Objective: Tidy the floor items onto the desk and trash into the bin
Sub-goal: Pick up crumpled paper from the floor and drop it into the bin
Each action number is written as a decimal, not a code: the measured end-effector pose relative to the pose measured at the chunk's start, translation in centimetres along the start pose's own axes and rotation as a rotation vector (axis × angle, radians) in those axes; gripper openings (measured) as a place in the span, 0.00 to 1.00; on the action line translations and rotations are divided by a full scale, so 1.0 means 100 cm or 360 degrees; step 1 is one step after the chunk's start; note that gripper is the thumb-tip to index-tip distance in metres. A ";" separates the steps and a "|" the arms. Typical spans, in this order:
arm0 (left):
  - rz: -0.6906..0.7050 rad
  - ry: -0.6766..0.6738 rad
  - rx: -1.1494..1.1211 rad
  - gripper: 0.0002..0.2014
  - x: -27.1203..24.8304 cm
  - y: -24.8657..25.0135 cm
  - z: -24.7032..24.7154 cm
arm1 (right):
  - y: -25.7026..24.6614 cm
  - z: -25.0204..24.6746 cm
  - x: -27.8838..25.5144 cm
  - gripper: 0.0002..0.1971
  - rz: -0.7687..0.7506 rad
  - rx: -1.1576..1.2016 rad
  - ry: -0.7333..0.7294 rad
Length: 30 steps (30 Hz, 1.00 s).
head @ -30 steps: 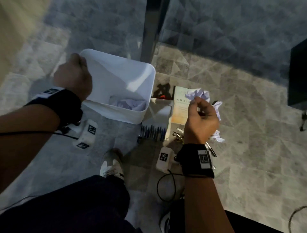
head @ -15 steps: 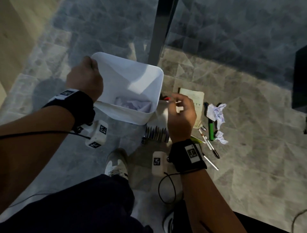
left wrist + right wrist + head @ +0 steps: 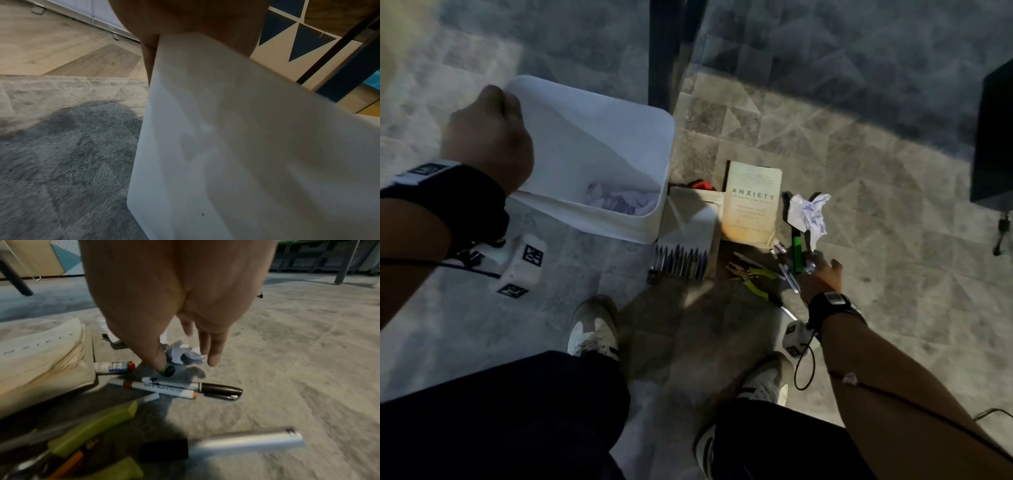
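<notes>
Carpet clutter: book, markers

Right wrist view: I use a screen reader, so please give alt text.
The right hand reaches down with straight fingers toward a small crumpled paper on grey carpet. Markers, green-handled pliers and a book lie nearby.

White bin; grey carpet patterned in pale and dark triangles; cream book with dark lettering; white crumpled paper marked blue; green marker; lime-handled pliers; black wristbands; white shoes.
</notes>
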<state>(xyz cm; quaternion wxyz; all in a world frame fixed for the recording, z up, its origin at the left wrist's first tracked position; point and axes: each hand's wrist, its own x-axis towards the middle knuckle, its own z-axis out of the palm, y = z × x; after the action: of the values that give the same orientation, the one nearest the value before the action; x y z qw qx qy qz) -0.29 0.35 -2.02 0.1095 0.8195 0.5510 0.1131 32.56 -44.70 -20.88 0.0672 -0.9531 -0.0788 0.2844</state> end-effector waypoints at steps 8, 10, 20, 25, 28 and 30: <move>-0.0034 -0.0018 -0.0006 0.23 0.002 -0.003 0.001 | -0.003 0.010 0.012 0.29 0.0141 -0.0034 -0.0161; -0.0038 -0.0017 -0.0019 0.23 0.003 -0.003 0.001 | -0.005 0.008 -0.002 0.24 0.0261 0.0104 -0.0049; -0.0154 -0.0066 -0.0102 0.21 0.002 0.001 -0.003 | -0.209 -0.034 -0.172 0.19 -0.0551 0.1517 0.0887; -0.0180 -0.0163 -0.0130 0.22 0.002 0.006 -0.007 | -0.306 -0.071 -0.257 0.19 -0.1178 0.1834 0.0808; -0.0176 -0.0163 -0.0179 0.20 0.001 0.005 -0.007 | -0.319 -0.066 -0.260 0.28 -0.1307 0.1392 0.0426; -0.0175 -0.0153 -0.0225 0.18 0.000 0.004 -0.006 | -0.312 -0.059 -0.244 0.36 -0.1291 0.1210 0.0389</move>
<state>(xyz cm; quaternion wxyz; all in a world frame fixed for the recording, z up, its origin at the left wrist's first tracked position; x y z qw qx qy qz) -0.09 0.26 -1.27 0.1996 0.7827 0.5800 0.1060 12.13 -19.29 2.36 0.5180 -0.7813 -0.3224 0.1317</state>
